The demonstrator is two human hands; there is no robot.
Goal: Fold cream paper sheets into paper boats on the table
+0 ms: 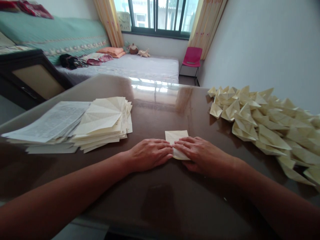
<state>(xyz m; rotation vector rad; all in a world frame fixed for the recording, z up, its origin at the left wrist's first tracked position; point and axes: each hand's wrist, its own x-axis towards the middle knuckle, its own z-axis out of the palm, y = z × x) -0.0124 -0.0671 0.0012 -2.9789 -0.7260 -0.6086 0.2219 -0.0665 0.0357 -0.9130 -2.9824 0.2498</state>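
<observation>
- Cream paper, a small folded piece [176, 137], lies at centre frame on the glossy brown table [160, 110].
- Left hand [149, 155] is flat on the table, fingers stretched out, tips meeting the piece's lower left edge (nothing clasped).
- Right hand [201, 155] lies flat too, fingers pressing down on the piece's lower half, no pinch.
- Left of frame: a stack of creased sheets [105, 121] overlaps printed pages [50, 125].
- Right of frame: a heap of folded paper shapes [262, 123].
</observation>
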